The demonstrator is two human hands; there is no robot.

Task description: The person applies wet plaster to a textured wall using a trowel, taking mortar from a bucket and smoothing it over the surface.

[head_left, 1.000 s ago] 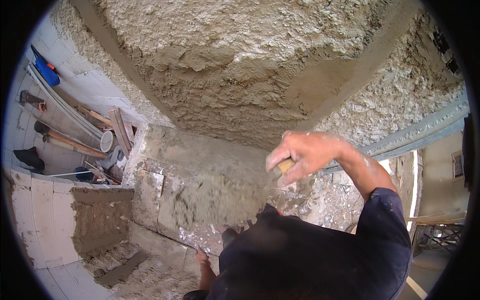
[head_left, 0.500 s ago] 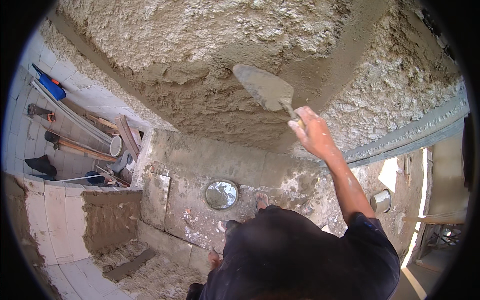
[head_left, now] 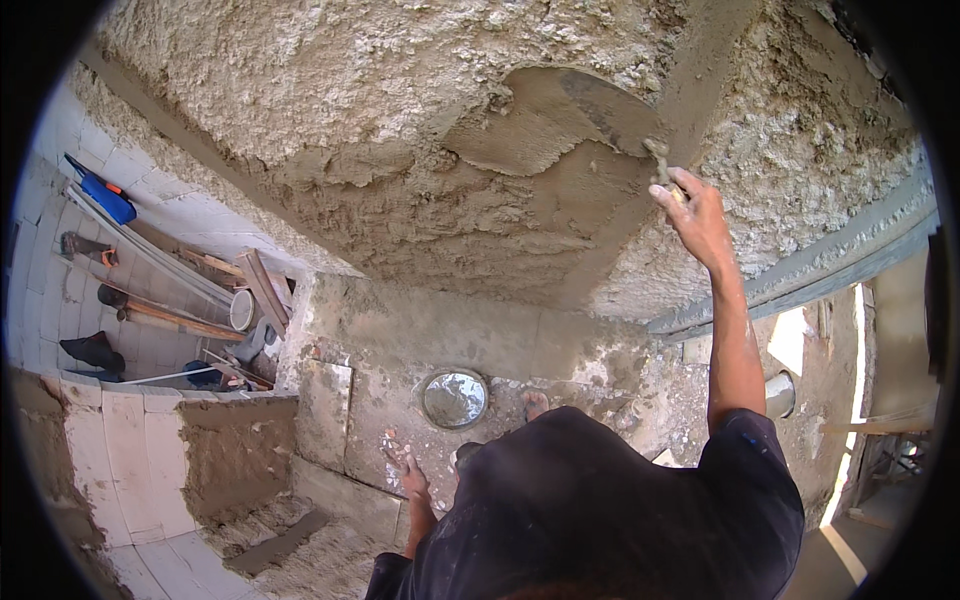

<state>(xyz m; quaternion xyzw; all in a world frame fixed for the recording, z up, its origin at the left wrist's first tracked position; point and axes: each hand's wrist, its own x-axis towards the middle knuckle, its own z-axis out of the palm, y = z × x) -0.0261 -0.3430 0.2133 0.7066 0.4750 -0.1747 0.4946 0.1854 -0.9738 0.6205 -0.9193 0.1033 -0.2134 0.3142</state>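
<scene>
My right hand (head_left: 695, 215), raised at the upper right, is closed round the handle of a trowel (head_left: 612, 110). The trowel's pointed blade lies against a patch of wet mortar (head_left: 520, 135) on the rough wall, and part of it is coated in mortar. Below and left of the patch, more fresh mortar (head_left: 400, 225) covers the wall with an uneven surface. Low and left of my body, my left hand (head_left: 410, 474) hangs above the floor, open, with fingers apart and nothing visible in it. Nearest to it is a round bucket (head_left: 485, 402) with wet grey mix inside.
A smooth mortar strip (head_left: 690, 90) runs down the wall. A metal-like beam (head_left: 800, 265) juts out at the right, above a small round container (head_left: 780, 395). Beyond a low block wall (head_left: 125, 455) at left lie boards (head_left: 263, 290), a handsaw (head_left: 88, 247) and a white bucket (head_left: 241, 310).
My right hand and the trowel have moved up and right, leaving a fresh mortar patch spread higher on the wall. My left hand has moved outward and up, into fuller view.
</scene>
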